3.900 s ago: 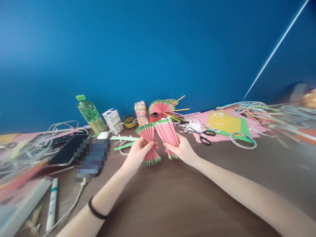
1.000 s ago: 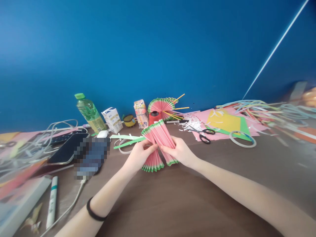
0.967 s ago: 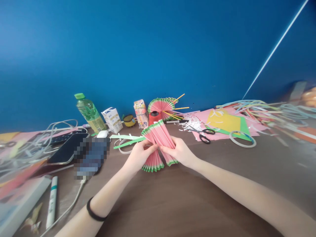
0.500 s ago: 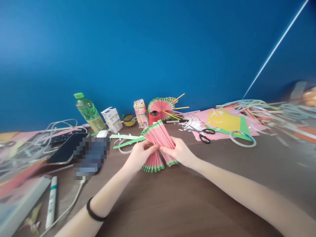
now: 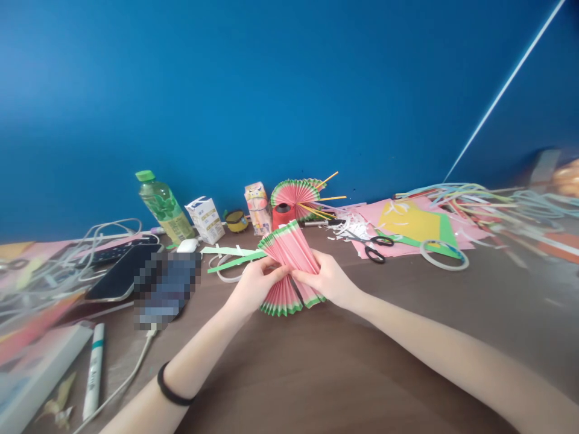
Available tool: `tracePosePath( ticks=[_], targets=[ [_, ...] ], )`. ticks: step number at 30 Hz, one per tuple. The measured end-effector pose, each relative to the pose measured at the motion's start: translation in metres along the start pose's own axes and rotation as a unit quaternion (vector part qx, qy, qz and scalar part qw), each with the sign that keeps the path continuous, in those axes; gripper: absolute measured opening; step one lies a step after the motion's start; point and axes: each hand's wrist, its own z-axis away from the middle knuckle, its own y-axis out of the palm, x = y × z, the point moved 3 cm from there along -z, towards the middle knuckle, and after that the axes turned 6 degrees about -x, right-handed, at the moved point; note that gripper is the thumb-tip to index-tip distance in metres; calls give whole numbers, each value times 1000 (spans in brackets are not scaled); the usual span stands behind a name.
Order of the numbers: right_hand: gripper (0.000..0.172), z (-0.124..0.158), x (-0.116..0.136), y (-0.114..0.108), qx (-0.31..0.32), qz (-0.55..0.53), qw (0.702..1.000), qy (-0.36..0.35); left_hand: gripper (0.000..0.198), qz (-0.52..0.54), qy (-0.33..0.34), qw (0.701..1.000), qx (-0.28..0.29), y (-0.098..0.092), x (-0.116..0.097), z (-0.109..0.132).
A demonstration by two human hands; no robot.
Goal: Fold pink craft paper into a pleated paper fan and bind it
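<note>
Between my hands is a pleated paper fan (image 5: 293,247), pink with green edges, its folds spread above and below my fingers. My left hand (image 5: 261,282) pinches its left side near the centre with thumb and fingers. Closed on the right side of the pleats is my right hand (image 5: 332,281), its thumb pressed toward the middle. A narrow dark gap shows between the lower pleats. Behind it stand a red spool (image 5: 283,214) and a finished-looking round pleated fan (image 5: 296,194) with yellow sticks.
Black scissors (image 5: 379,248), a tape roll (image 5: 446,255) and coloured paper (image 5: 409,224) lie to the right. Leftward are a green bottle (image 5: 163,206), a white carton (image 5: 205,220), phones (image 5: 124,271), a marker (image 5: 94,371) and a cable (image 5: 138,364). A blue wall (image 5: 289,90) rises behind.
The gap between the lower pleats has narrowed as the two sides came closer together. Both hands keep their grip in almost the same place.
</note>
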Motion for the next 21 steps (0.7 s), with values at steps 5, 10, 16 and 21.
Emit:
tracePosePath(
  ticks=[5,10,16,21],
  targets=[
    [25,0,1,-1,6,3,1000,5,27,9,-13,1000,2,0,-1,1],
    [26,0,1,-1,6,1,1000,-2,28,-1,-14,1000,4,-1,-1,1],
    [25,1,-1,-1,1,20,1000,8,33,-7,-26,1000,12,0,2,1],
    [26,-1,1,-3,5,10,1000,9,33,-3,-30,999,35,1,-2,2]
  ],
)
